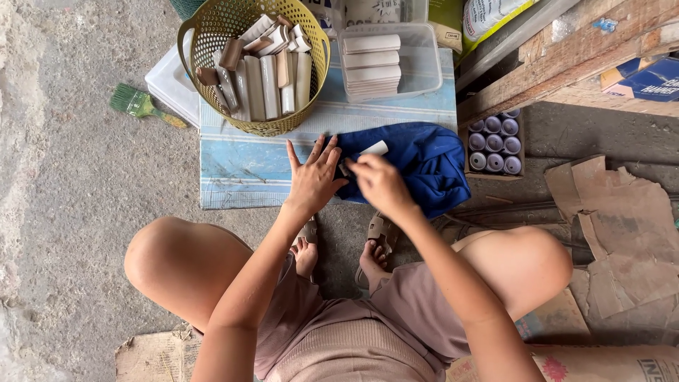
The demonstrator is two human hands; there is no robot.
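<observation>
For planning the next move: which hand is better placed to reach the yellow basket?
Probably left: the left hand lies open on the blue cloth, just below the yellow basket; the right hand grips a white piece.

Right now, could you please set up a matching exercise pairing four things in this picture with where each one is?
Things:
1. basket
2. clear tub
3. green brush
4. blue cloth

Places:
A. on the concrete floor, left of the board
B. under both hands
C. top of the board, full of mixed tiles
D. right of the basket, holding stacked pale tiles

Pairs: 1-C, 2-D, 3-A, 4-B
</observation>
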